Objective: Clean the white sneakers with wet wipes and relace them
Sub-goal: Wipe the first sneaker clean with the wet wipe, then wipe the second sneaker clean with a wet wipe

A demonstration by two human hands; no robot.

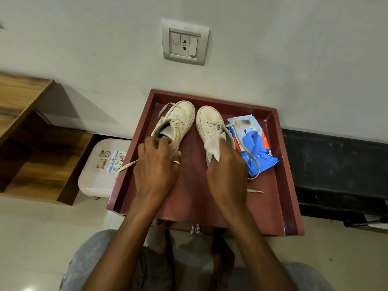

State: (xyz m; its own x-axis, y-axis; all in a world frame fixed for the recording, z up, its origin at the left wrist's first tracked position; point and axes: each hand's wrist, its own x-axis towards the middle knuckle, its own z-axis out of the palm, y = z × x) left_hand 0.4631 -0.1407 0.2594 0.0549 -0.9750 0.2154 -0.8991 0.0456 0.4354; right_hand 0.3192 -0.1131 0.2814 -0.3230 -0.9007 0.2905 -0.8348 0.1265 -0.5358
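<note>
The left sneaker [180, 120] and right sneaker [210, 120] are sitting near the worktop's [290, 185] far rim. The left hand [156, 164] is gripping the left one's collar, and the right hand [227, 171] is pressing a wet wipe [213, 149] onto the right one. The wipes pack [255, 143] is lying beside the right rim (a lace [126, 165] is trailing over the left edge), and bare surface is showing along the near edge.
</note>
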